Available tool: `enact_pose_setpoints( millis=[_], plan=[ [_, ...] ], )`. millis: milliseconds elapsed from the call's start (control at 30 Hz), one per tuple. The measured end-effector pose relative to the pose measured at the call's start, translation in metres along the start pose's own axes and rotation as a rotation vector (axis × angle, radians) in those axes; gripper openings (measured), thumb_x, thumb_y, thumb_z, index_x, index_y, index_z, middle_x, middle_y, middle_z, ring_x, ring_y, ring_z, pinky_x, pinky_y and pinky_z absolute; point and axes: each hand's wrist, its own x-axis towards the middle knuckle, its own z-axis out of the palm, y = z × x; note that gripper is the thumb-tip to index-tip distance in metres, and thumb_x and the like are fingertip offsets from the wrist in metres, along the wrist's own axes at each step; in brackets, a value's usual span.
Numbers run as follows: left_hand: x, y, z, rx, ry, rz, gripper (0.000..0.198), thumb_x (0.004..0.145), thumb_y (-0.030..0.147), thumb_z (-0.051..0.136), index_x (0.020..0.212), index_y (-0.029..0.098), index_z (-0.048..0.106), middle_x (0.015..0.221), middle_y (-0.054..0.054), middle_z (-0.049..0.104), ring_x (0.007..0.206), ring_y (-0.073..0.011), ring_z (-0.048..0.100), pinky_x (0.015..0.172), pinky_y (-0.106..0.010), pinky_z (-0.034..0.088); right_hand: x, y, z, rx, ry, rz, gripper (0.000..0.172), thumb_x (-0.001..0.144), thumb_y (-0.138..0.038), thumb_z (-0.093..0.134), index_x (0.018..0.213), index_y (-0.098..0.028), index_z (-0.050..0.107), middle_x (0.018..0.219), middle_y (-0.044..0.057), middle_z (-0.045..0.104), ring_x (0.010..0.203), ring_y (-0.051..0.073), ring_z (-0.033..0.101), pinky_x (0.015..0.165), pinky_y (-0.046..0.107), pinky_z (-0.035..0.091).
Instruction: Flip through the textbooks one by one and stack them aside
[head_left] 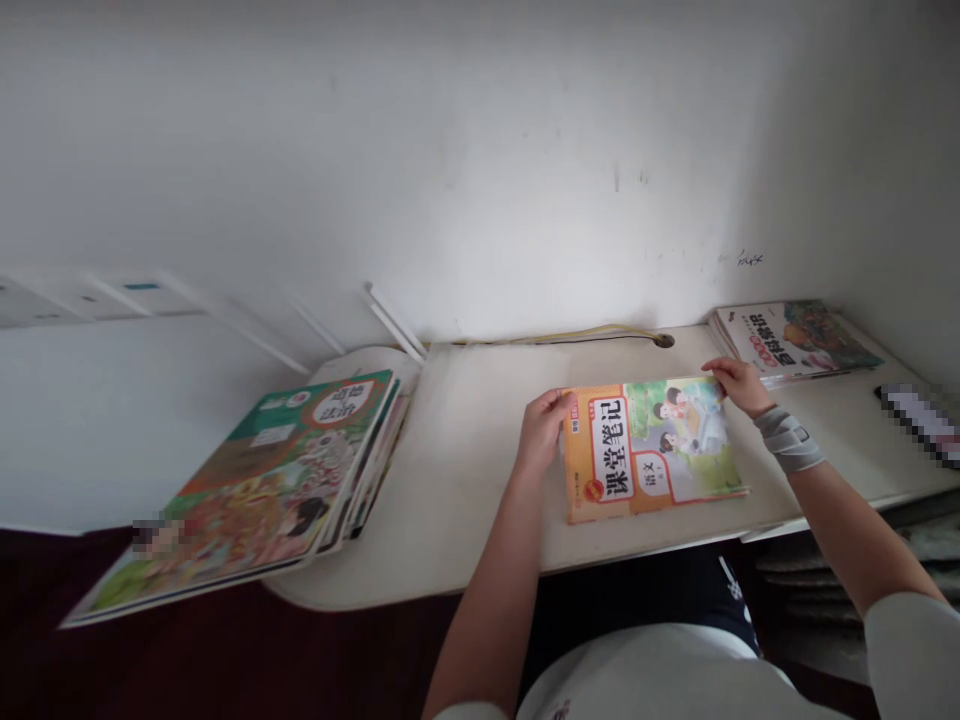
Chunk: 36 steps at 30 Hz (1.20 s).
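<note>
Between my hands is a workbook [652, 450] with an orange spine side, large Chinese lettering and a picture of children on its cover. My left hand [546, 428] grips its left edge near the top corner, thumb on the cover. At the upper right corner, my right hand [739, 385] pinches the edge between thumb and fingers. The workbook is held over the white desk [480, 450], its cover facing up; whether its underside touches the desk I cannot tell. A grey wrist brace [789, 437] is wrapped around my right wrist.
To the left, a stack of large picture books [262, 480] overhangs the desk's rounded end. Another stack of books [799, 340] lies at the back right, with a phone-like object [919, 420] near the right edge. A yellow cable [600, 330] runs along the wall to a hole.
</note>
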Motion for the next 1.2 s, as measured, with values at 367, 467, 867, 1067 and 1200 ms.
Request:
enact_pose_setpoints(
  millis=[367, 467, 867, 1067, 1200],
  plan=[
    [0.009, -0.013, -0.003, 0.496, 0.133, 0.014, 0.03, 0.07, 0.045, 0.056, 0.058, 0.018, 0.054, 0.054, 0.002, 0.052, 0.055, -0.0135, 0.051, 0.051, -0.022, 0.035, -0.001, 0.008, 0.004, -0.258, -0.192, 0.08, 0.043, 0.08, -0.055, 0.038, 0.068, -0.016, 0.055, 0.059, 0.0, 0.055, 0.057, 0.012, 0.052, 0.05, 0.021, 0.043],
    [0.015, -0.017, -0.001, 0.701, 0.194, -0.01, 0.032, 0.068, 0.038, 0.058, 0.045, 0.02, 0.047, 0.045, 0.001, 0.043, 0.056, -0.0171, 0.052, 0.051, -0.024, 0.032, 0.009, 0.012, 0.013, -0.391, -0.204, 0.114, 0.041, 0.08, -0.046, 0.041, 0.058, -0.016, 0.056, 0.048, 0.0, 0.051, 0.049, 0.011, 0.049, 0.046, 0.021, 0.038],
    [0.009, -0.022, 0.018, 1.462, 0.115, 0.193, 0.028, 0.087, 0.021, 0.042, 0.108, 0.019, 0.059, 0.106, -0.015, 0.058, 0.099, -0.028, 0.053, 0.078, -0.035, 0.041, 0.001, 0.001, 0.027, -0.907, -0.112, 0.263, 0.046, 0.086, -0.05, 0.043, 0.085, -0.014, 0.071, 0.092, 0.018, 0.07, 0.085, 0.024, 0.066, 0.069, 0.031, 0.046],
    [0.008, -0.023, 0.017, 1.473, -0.006, 0.224, 0.03, 0.09, 0.018, 0.035, 0.092, 0.018, 0.065, 0.097, -0.015, 0.058, 0.095, -0.0284, 0.051, 0.076, -0.036, 0.04, -0.049, -0.004, 0.015, -1.006, -0.066, 0.278, 0.035, 0.089, -0.04, 0.041, 0.1, -0.017, 0.065, 0.093, 0.02, 0.069, 0.087, 0.029, 0.067, 0.07, 0.038, 0.048],
    [-0.002, -0.024, 0.025, 1.44, -0.109, 0.275, 0.029, 0.089, 0.018, 0.037, 0.086, 0.019, 0.065, 0.092, -0.014, 0.059, 0.091, -0.0277, 0.051, 0.074, -0.036, 0.039, -0.123, 0.02, -0.028, -0.988, -0.091, 0.296, 0.043, 0.087, -0.051, 0.041, 0.067, -0.02, 0.063, 0.072, 0.016, 0.068, 0.07, 0.027, 0.067, 0.061, 0.038, 0.047]
  ],
)
